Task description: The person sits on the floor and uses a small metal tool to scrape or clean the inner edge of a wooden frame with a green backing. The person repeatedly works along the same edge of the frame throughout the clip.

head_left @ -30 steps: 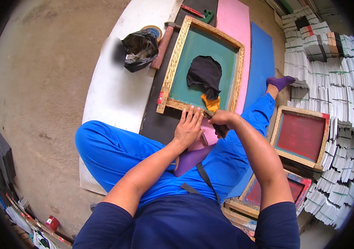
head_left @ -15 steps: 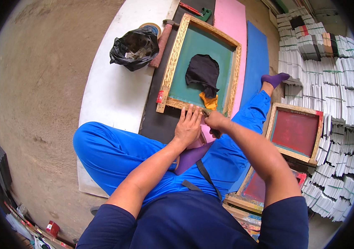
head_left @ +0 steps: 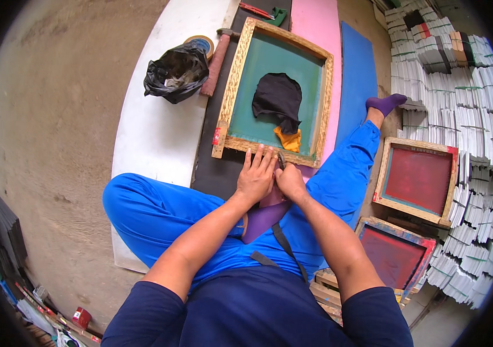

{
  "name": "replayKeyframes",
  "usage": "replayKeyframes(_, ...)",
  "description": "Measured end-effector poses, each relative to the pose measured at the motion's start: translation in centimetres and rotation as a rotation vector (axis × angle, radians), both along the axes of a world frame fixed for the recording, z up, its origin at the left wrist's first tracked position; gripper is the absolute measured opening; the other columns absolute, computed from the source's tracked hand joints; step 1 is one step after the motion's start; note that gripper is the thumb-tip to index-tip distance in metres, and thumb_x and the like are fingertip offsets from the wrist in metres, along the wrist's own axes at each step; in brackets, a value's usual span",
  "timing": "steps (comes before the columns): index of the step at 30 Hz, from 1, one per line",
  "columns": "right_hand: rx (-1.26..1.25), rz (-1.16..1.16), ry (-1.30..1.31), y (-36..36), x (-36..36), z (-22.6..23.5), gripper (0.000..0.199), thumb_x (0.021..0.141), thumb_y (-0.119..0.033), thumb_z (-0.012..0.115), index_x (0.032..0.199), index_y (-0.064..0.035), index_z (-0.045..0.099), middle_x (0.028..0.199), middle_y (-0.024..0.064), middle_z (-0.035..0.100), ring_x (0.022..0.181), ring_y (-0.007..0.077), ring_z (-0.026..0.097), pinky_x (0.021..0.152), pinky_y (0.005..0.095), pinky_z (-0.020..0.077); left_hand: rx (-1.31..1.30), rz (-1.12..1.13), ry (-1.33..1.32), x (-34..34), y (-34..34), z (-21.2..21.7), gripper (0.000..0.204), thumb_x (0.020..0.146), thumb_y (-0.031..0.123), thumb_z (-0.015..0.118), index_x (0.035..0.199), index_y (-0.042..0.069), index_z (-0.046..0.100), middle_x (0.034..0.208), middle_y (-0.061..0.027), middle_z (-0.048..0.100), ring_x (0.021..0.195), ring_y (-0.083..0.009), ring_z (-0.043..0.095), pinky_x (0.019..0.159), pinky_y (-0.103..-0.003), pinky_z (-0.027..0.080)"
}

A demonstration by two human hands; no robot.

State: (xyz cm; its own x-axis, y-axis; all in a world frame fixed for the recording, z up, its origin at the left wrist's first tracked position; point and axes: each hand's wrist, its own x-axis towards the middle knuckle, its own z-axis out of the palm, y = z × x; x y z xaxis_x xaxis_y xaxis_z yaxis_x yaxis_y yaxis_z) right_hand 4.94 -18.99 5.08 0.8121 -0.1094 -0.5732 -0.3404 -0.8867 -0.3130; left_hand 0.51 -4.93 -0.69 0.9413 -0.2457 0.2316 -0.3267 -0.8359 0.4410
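A wooden screen-printing frame [head_left: 239, 81] with green mesh [head_left: 310, 81] lies in front of me. My left hand [head_left: 256, 180] rests flat on its near rail, fingers stretched out over the wood. Beside it, my right hand [head_left: 290, 181] is closed around dark metal pliers [head_left: 282, 159], with their jaws at the same rail's near edge. The fist hides most of the handles, and what the jaws grip is too small to tell. On the mesh lie a crumpled black cloth [head_left: 278, 97] and a yellow cloth [head_left: 289, 139].
Left of the frame are a hammer [head_left: 216, 63], a tape roll [head_left: 202, 44] and a black plastic bag [head_left: 177, 75]. A red-handled tool [head_left: 256, 10] lies beyond. At right stand red-mesh frames [head_left: 417, 179] and stacked white bundles [head_left: 466, 115]. My legs flank the work.
My right hand has turned and drawn in closer to my left hand, its forearm now steeper. The left hand stays on the rail. The view has shifted slightly.
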Motion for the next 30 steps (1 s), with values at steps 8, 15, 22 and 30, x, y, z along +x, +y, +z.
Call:
replayKeyframes(8, 0.033, -0.062, -0.063, 0.8, -0.8, -0.6, 0.038, 0.095, -0.023, 0.058, 0.112, 0.0110, 0.065, 0.102, 0.0413, 0.069, 0.106, 0.0556, 0.068, 0.097, 0.0598, 0.0529, 0.029, 0.017, -0.052, 0.0, -0.1, -0.6, 0.054, 0.093, 0.030, 0.065, 0.142, 0.007, 0.066, 0.158, -0.0143, 0.053, 0.154, -0.0372, 0.039, 0.126, -0.059, 0.025)
replayKeyframes(15, 0.093, 0.023, -0.232, -0.8, -1.3, -2.9, 0.036, 0.098, -0.026, 0.061, 0.111, 0.0084, 0.063, 0.090, 0.0336, 0.073, 0.086, 0.0490, 0.075, 0.079, 0.0562, 0.0594, 0.029, -0.013, -0.001, 0.1, 0.2, -0.3, 0.058, 0.093, 0.029, 0.064, 0.147, 0.009, 0.063, 0.161, -0.0125, 0.050, 0.156, -0.0355, 0.035, 0.127, -0.060, 0.022)
replayKeyframes(22, 0.337, -0.062, -0.004, -4.5, -3.4, -2.7, 0.038, 0.096, -0.032, 0.068, 0.108, 0.0039, 0.066, 0.087, 0.0264, 0.073, 0.082, 0.0374, 0.075, 0.073, 0.0478, 0.0556, 0.079, -0.054, -0.009, 0.4, 0.9, 0.2, 0.063, 0.093, 0.033, 0.066, 0.151, 0.012, 0.058, 0.158, -0.0129, 0.052, 0.152, -0.0359, 0.039, 0.126, -0.060, 0.024)
replayKeyframes(30, 0.417, -0.170, 0.005, -4.7, -3.5, 0.2, 0.034, 0.095, -0.031, 0.068, 0.103, 0.0023, 0.063, 0.088, 0.0262, 0.073, 0.082, 0.0403, 0.074, 0.074, 0.0496, 0.0549, 0.245, -0.075, -0.100, 1.8, 0.3, 1.1, 0.070, 0.088, 0.036, 0.072, 0.153, 0.013, 0.056, 0.148, -0.0150, 0.056, 0.140, -0.0385, 0.047, 0.124, -0.060, 0.028)
